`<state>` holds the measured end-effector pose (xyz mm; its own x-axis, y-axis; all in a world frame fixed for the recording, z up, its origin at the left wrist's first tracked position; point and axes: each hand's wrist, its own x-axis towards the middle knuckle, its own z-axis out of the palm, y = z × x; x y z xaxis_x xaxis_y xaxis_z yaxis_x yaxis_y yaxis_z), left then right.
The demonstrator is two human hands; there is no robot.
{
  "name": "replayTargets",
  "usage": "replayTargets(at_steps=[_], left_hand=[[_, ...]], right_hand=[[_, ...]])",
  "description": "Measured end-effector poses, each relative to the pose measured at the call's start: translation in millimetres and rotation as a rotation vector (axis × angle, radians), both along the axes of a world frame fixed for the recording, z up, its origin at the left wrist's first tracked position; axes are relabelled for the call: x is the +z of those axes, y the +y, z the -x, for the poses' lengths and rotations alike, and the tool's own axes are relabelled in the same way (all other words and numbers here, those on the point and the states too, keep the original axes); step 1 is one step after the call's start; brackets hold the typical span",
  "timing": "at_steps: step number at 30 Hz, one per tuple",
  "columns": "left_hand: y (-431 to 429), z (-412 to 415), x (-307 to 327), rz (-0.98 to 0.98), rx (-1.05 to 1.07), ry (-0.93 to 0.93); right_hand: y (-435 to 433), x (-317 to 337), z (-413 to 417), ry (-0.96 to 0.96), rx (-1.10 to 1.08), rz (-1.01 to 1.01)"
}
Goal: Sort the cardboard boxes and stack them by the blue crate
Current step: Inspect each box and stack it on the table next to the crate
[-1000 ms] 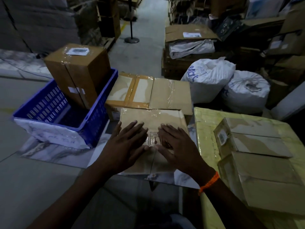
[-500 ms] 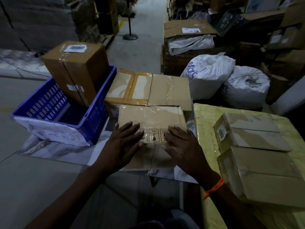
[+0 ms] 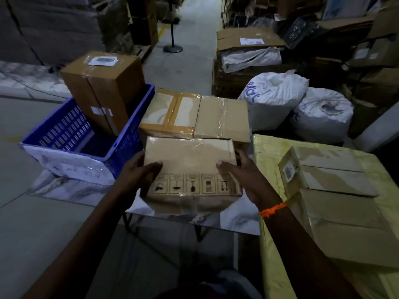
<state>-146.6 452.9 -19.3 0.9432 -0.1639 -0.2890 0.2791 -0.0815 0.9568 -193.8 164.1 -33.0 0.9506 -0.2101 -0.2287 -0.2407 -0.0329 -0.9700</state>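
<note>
handling pictograms on box (image 3: 190,160), "kart" on sack (image 3: 278,98).

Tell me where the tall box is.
Head view, upper left: the tall box stands inside the blue crate, just left of the taped boxes.

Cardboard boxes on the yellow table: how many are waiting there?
2. The far box sits toward the back of the yellow table; the near box lies just in front of it. The frame cuts the table off, so others may be hidden.
</note>
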Motion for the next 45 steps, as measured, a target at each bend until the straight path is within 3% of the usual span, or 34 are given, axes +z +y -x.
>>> replayTargets(at_steps=[4, 8, 12, 22, 26, 30, 38, 45], left_hand=[[28.9, 35.5, 0.7, 0.06, 0.193, -0.134], [35.0, 59.4, -23.1, 0.221, 0.355, 0.099], [30.9, 71.3, -61.7, 0.145, 0.298, 0.158], [26.0, 90.0, -133.6, 0.04, 0.243, 0.254], [28.7, 75.0, -131.4, 0.048, 0.262, 0.299], [29.8, 47.8, -115.0, -0.039, 0.188, 0.16], [8.5, -2.2, -81.1, 0.034, 0.141, 0.243], [8.6, 21.8, -63.5, 0.111, 0.156, 0.119]], right_hand=[[21.8, -8.1, 17.2, 0.027, -0.033, -0.112], [26.9, -11.3, 26.8, 0.12, -0.044, -0.156], [32.9, -33.4, 41.1, 0.152, 0.024, -0.142], [11.2, -111.3, 67.0, 0.28, -0.075, 0.128], [6.7, -99.9, 54.4, 0.375, -0.109, -0.016], [-3.4, -88.7, 19.8, 0.386, -0.154, -0.111], [15.7, -74.9, -37.9, 0.27, -0.119, -0.068], [16.2, -51.9, -13.4, 0.218, -0.127, -0.12]])
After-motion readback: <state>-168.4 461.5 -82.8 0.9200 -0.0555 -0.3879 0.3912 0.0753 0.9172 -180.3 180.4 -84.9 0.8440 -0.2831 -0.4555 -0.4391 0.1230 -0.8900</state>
